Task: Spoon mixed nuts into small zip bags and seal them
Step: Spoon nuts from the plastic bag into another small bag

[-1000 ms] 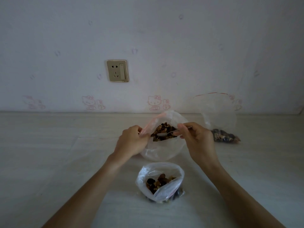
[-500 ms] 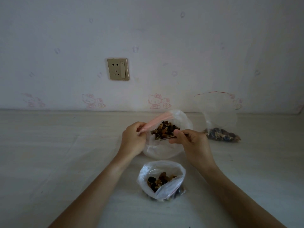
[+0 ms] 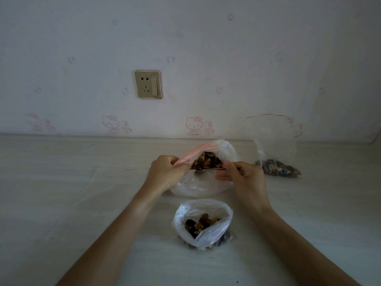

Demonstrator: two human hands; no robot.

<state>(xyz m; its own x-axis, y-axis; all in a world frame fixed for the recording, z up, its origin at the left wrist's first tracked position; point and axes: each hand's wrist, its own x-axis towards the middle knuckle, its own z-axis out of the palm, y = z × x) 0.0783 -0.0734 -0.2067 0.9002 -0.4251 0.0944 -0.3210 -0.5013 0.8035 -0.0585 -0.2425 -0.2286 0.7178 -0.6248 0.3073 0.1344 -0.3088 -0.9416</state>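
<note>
A clear zip bag [image 3: 206, 185] with a pink zip strip lies on the table's middle, its mouth held open toward me, mixed nuts [image 3: 207, 162] showing inside. My left hand [image 3: 165, 172] pinches the pink rim at the left. My right hand [image 3: 242, 179] grips a metal spoon [image 3: 214, 169] whose bowl sits at the bag's mouth, just under the nuts. Nearer to me stands an open white plastic bag [image 3: 203, 221] with mixed nuts in it, untouched by either hand.
A second clear zip bag [image 3: 275, 155] with a red strip stands at the back right against the wall, nuts at its bottom. The pale wooden table [image 3: 72, 193] meets a wall with a power socket [image 3: 147, 84].
My right hand drew back toward me and lower, bringing the spoon from over the nuts to the bag's near edge. My left hand kept its hold on the pink rim.
</note>
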